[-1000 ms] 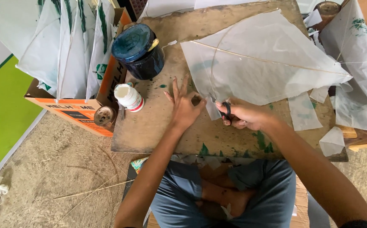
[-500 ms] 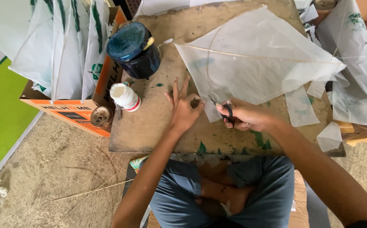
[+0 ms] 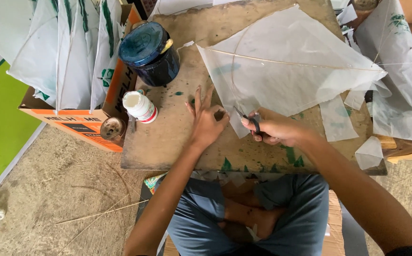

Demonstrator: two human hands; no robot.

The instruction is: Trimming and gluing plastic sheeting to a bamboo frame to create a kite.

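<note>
At frame centre the right hand [image 3: 274,129] grips small scissors [image 3: 246,118], blades at the lower corner of the white paper kite [image 3: 286,71]. The left hand [image 3: 207,122], fingers spread, has slid closer, pinning that corner to the worktop [image 3: 168,142].

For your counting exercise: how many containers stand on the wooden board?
2. A dark blue jar sits at the board's far left corner; a small white bottle lies nearer, by the left edge. The kite paper may hide more.
</note>
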